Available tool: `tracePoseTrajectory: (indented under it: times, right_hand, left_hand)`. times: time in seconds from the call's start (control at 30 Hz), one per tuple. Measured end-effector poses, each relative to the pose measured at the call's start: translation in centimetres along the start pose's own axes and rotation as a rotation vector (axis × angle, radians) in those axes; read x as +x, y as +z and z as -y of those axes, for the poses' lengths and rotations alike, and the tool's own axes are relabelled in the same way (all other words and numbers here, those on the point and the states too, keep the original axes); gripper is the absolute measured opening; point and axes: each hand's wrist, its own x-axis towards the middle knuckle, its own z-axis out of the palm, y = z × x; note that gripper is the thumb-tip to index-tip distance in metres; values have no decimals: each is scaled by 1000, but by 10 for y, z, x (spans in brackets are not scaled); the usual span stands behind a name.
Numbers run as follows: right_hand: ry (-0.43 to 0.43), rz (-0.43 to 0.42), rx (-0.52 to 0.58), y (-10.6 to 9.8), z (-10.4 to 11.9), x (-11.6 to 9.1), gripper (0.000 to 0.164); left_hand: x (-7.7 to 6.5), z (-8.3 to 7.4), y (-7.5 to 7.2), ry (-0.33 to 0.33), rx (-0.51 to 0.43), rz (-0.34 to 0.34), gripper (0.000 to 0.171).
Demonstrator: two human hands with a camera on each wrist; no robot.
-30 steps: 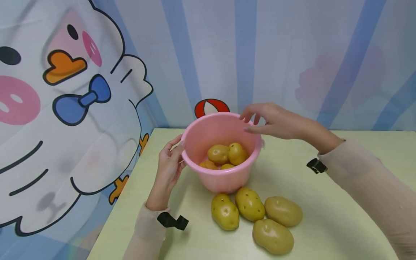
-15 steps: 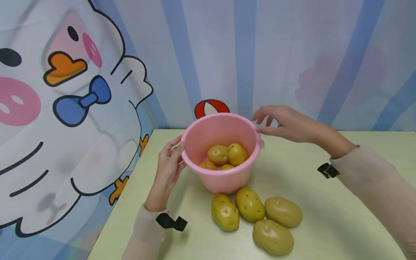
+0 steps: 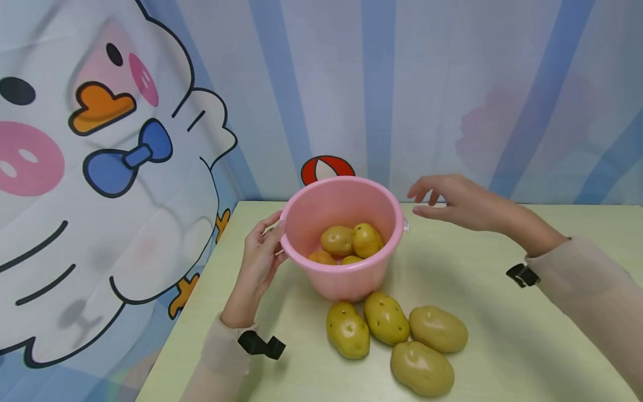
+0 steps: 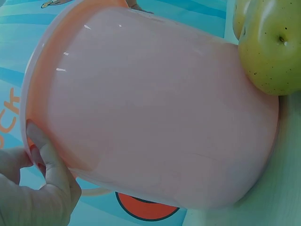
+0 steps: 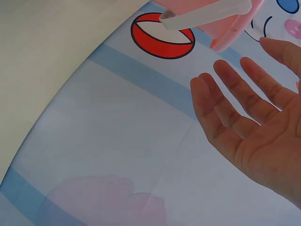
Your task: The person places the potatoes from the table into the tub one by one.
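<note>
A pink plastic bucket (image 3: 346, 281) stands on the table, its mouth facing me. My left hand (image 3: 258, 259) grips its rim at the left, thumb on one side and fingers on the other, as the left wrist view shows closely on the bucket wall (image 4: 150, 108). Inside lie several potatoes, among them a tan potato (image 3: 337, 240) and a yellow one (image 3: 367, 240). My right hand (image 3: 464, 204) hovers just right of the bucket, holding nothing, with its fingers loosely bent. In the right wrist view the palm of that hand (image 5: 268, 127) faces the camera.
In front of the bucket several more potatoes lie in a group, including a spotted yellow one (image 3: 348, 330) and a tan one (image 3: 423, 369). A white handle (image 5: 207, 16) hangs at the bucket's right side. Behind the table (image 3: 522, 312) is a printed cloth backdrop (image 3: 427, 84).
My right hand has drawn away from over the bucket's right rim, moving right and slightly down. The left hand and the bucket keep their places, and the potatoes have not moved.
</note>
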Motion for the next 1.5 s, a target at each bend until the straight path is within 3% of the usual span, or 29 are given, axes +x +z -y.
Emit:
tracePoseTrajectory:
  times: [0.27, 0.6, 0.93, 1.5]
  right_hand:
    - [34, 30, -31, 10, -11, -9, 31]
    - [107, 125, 5, 32, -25, -24, 34]
    - [124, 168, 37, 48, -36, -36, 36]
    - [166, 262, 110, 74, -35, -53, 49]
  left_hand:
    - [-1, -1, -1, -3, 10, 13, 45]
    - [-2, -3, -3, -3, 52, 26, 45]
    - [-3, -3, -4, 10, 50, 30, 44]
    - [-2, -3, -1, 0, 54, 26, 45]
